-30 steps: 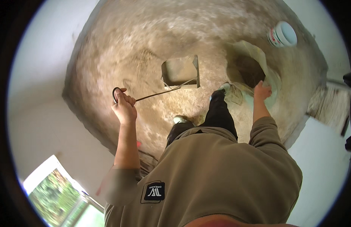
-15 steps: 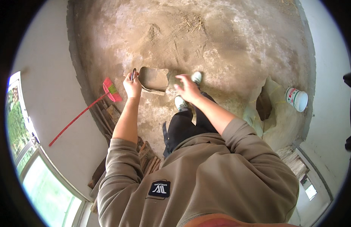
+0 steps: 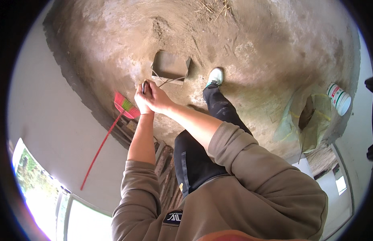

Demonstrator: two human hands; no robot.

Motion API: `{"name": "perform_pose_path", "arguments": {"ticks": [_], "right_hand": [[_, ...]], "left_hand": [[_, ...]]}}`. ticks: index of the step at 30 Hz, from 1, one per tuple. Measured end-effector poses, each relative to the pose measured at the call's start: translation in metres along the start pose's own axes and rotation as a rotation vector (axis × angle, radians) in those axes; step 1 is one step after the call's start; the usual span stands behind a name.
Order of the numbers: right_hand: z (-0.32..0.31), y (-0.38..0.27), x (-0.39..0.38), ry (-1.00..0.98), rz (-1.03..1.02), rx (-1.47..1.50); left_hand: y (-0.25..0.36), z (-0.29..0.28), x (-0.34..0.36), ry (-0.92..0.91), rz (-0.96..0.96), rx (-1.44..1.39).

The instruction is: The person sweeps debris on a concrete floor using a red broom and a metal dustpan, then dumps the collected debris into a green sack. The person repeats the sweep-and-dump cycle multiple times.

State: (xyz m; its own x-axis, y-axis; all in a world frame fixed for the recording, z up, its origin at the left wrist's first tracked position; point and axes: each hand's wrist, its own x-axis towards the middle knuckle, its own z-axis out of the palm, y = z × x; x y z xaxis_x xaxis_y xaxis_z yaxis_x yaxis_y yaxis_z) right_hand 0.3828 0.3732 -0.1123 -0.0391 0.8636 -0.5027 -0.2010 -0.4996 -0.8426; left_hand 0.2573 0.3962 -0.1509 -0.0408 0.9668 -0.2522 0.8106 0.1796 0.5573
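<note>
A metal dustpan (image 3: pixel 169 77) with a shallow, box-like pan is a little beyond my hands, over the dusty floor. Thin bars run from the pan back towards me, and a dark looped handle end (image 3: pixel 144 87) sticks up at my fingers. My left hand (image 3: pixel 142 103) is closed around this handle. Right against it, my right hand (image 3: pixel 159 100) is also closed on the handle and covers part of the left fingers. How the fingers overlap is partly hidden.
A red broom (image 3: pixel 126 107) leans at the left wall, near stacked wood (image 3: pixel 167 176). To the right are an open, pale plastic sack (image 3: pixel 317 132) and a white bucket (image 3: pixel 339 99) lying tilted. Straw (image 3: pixel 218 7) and loose dirt (image 3: pixel 160 28) lie ahead.
My right hand, open and apart before, has come left and closed on the dustpan handle beside my left hand. My legs have stepped, and the view has shifted.
</note>
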Motion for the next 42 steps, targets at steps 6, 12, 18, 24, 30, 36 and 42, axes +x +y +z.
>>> {"name": "perform_pose_path", "arguments": {"ticks": [6,12,18,24,30,36,42], "right_hand": [[-0.001,-0.034,0.045,0.134,-0.081,0.108],[0.055,-0.066,0.097,0.202,-0.058,0.068],[0.147,-0.047,0.155,0.394,-0.138,0.104],[0.230,-0.036,0.190,0.608,-0.191,0.132],[0.239,-0.026,0.197,0.732,-0.219,0.100],[0.208,-0.013,0.165,0.756,-0.423,0.070],[0.198,-0.011,0.144,0.572,-0.286,0.246]], "left_hand": [[0.010,-0.009,0.054,-0.085,0.215,0.229],[-0.022,-0.057,0.115,-0.101,0.419,0.276],[-0.106,-0.093,0.199,-0.204,0.709,0.363],[-0.151,-0.132,0.232,-0.386,0.481,-0.181],[-0.156,-0.122,0.226,-0.444,0.492,-0.179],[-0.137,-0.112,0.201,-0.468,0.523,-0.104],[-0.117,-0.121,0.192,-0.503,0.544,-0.037]]}}
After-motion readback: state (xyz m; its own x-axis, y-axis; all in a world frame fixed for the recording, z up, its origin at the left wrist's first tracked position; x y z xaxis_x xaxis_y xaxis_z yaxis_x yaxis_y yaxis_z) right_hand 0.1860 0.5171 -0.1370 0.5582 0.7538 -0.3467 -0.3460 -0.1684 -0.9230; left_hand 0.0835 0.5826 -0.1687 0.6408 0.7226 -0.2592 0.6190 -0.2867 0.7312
